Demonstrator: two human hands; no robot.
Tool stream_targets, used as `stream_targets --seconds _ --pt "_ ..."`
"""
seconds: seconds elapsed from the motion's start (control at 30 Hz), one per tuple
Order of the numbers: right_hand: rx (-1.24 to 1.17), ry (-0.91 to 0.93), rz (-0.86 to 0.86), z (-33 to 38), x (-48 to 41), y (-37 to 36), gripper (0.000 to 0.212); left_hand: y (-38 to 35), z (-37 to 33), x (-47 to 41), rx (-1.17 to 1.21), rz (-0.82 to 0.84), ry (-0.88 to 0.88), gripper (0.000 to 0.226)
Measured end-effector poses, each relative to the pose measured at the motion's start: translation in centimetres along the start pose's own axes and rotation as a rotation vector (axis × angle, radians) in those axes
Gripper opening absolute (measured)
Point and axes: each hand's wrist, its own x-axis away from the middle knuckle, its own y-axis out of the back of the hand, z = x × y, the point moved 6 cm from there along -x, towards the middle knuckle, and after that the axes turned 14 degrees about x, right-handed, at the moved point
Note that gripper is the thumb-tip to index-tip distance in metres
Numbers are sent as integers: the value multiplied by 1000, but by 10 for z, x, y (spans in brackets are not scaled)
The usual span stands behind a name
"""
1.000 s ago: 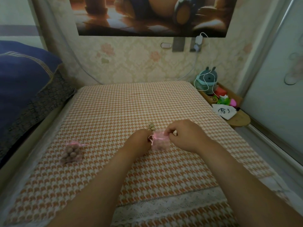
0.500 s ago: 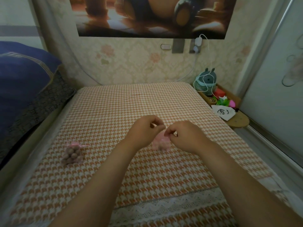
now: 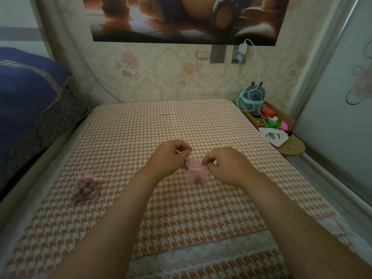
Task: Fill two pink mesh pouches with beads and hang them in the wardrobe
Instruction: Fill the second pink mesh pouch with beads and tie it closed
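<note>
Pink mesh pouch (image 3: 194, 174) blurred, right hand (image 3: 227, 166) pinching its top; left hand (image 3: 171, 158) clenched beside it.

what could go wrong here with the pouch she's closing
The right hand pinches the open top of the pink pouch while the left hand is closed beside it; if that pinch slips, beads could roll across the checked cover. The filled pouch lies near the bed's left edge and could get knocked off.
</note>
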Motion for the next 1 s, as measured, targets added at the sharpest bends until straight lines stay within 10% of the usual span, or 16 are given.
stream_targets --seconds 1.0 --pt "-52 -11 -9 6 -2 -4 23 -8 63 -9 -74 -35 98 12"
